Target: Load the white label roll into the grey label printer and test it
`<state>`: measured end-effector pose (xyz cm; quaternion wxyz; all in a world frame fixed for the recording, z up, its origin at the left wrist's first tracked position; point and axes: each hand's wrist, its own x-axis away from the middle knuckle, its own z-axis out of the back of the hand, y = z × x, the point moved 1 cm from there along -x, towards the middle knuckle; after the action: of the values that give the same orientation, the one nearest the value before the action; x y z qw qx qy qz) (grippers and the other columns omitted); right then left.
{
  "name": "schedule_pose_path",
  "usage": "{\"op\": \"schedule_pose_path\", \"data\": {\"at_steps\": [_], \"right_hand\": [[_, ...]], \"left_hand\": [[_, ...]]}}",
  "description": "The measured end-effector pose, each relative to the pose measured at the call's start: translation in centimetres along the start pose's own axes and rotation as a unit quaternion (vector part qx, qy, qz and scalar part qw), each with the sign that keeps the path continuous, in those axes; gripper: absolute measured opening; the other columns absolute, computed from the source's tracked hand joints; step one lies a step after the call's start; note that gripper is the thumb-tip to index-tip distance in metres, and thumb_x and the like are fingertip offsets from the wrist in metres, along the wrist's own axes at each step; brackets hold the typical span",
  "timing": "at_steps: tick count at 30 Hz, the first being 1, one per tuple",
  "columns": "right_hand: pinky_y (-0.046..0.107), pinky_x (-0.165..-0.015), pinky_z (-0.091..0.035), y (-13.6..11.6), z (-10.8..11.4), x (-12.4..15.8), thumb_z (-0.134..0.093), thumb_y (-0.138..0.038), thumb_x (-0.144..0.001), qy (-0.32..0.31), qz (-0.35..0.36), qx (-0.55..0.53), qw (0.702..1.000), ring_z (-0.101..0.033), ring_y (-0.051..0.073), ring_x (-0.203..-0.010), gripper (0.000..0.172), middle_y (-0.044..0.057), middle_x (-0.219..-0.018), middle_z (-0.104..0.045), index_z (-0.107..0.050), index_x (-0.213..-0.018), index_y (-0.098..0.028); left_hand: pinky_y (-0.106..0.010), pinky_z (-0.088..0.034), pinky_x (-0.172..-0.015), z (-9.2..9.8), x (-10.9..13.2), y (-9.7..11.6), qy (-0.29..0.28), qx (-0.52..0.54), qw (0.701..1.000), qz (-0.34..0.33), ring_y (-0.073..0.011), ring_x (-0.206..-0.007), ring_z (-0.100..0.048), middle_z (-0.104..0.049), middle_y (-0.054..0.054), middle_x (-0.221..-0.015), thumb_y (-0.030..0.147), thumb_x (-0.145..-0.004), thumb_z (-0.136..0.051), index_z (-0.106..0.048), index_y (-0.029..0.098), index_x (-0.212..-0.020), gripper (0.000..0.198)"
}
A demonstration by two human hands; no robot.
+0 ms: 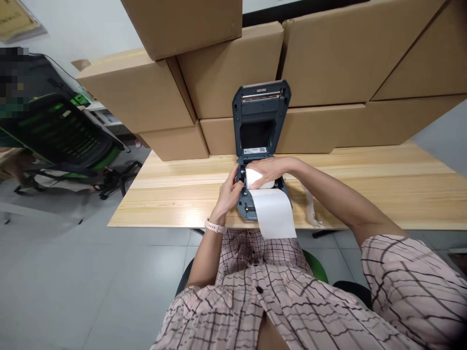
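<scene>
A dark grey label printer (249, 213) stands near the table's front edge with its lid (257, 131) swung up. Inside its bay lies a white paper roll (254, 179), and a loose strip of paper (275, 214) runs from it over the printer's front and past the table edge. My right hand (272, 167) reaches across from the right, its fingers closed over the top of the roll. Against the printer's left side, my left hand (229, 192) grips the casing, its thumb close to the roll's left end. The far side of the roll is hidden by my right hand.
Stacked cardboard boxes (324, 63) line the back of the wooden table (171, 194). A crumpled white strip (311, 209) lies right of the printer. At the left, a person sits by a black and green office chair (65, 131).
</scene>
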<state>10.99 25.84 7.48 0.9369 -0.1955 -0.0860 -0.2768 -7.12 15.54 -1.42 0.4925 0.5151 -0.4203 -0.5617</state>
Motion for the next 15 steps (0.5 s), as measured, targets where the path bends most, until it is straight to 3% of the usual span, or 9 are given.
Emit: {"op": "schedule_pose_path", "data": {"at_steps": [4,10,15], "right_hand": [[0.046,-0.094,-0.055,-0.2,-0.7,-0.3,-0.071,-0.066,-0.086,0.007,-0.030,0.037,0.999,-0.070,0.040,-0.120,0.069,0.021,-0.136,-0.071,-0.065,-0.133,-0.016],[0.056,-0.105,-0.053,-1.1,-0.9,0.9,-0.063,-0.065,-0.094,0.012,-0.046,0.056,0.997,-0.066,0.045,-0.128,0.074,0.024,-0.144,-0.066,-0.058,-0.147,-0.013],[0.059,-0.121,-0.043,-2.5,-3.5,4.6,-0.046,-0.059,-0.107,0.154,0.054,0.034,0.986,-0.050,0.040,-0.151,0.070,0.023,-0.163,-0.052,-0.050,-0.159,-0.012]], "left_hand": [[-0.049,-0.048,-0.117,0.0,-0.1,-0.2,0.004,0.007,1.000,0.004,-0.0277,-0.133,-0.064,-0.059,-0.007,-0.161,0.020,-0.088,-0.062,-0.053,0.032,-0.157,0.070],[-0.046,-0.052,-0.111,0.0,0.0,-0.2,0.002,-0.023,1.000,0.005,-0.0263,-0.130,-0.065,-0.061,-0.007,-0.159,0.021,-0.092,-0.060,-0.052,0.031,-0.158,0.068],[-0.047,-0.051,-0.114,-0.1,0.1,-0.1,0.007,-0.030,1.000,-0.005,-0.0263,-0.132,-0.064,-0.063,-0.008,-0.156,0.022,-0.093,-0.058,-0.053,0.029,-0.156,0.064]]}}
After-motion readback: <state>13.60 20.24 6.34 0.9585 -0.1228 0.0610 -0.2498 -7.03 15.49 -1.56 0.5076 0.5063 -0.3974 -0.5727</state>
